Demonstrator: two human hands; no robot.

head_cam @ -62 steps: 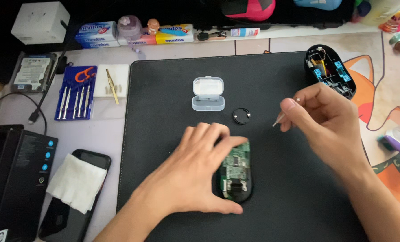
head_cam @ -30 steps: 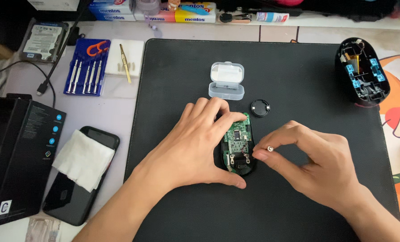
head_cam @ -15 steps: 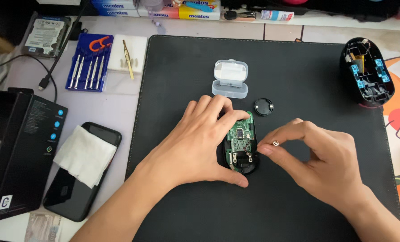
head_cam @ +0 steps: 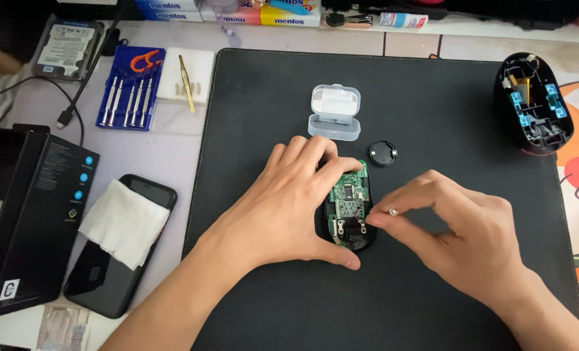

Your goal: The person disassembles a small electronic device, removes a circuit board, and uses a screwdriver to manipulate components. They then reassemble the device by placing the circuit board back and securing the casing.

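At the centre of the black mat (head_cam: pixel 432 104), the left hand (head_cam: pixel 289 208) lies spread over the opened mouse base (head_cam: pixel 348 218), fingers curved along its left edge and thumb braced under its near end, pressing it flat rather than gripping it. The right hand (head_cam: pixel 461 231) is closed to a pinch: thumb and forefinger hold a small silvery part (head_cam: pixel 392 210), probably a screw, just beside the right edge of the green circuit board (head_cam: pixel 349 200).

Risks, as judged from this position:
- The silvery part is tiny and held only by the fingertips. A slip would drop it onto the board or the mat, where it could roll out of sight.
- The left hand's fingertips rest close to the board's components. Excess pressure could bend or contaminate them.
- The base is restrained by hand pressure only, so a sideways push from the right hand could shift it.

Appearance of the mouse base: a dark oval shell, open on top, carrying a green board with a dark chip and small metal contacts near its lower end. A round black disc (head_cam: pixel 383 153) and an open clear plastic case (head_cam: pixel 333 112) lie just beyond it. The separated upper shell (head_cam: pixel 533 104) sits well apart at the mat's far right.
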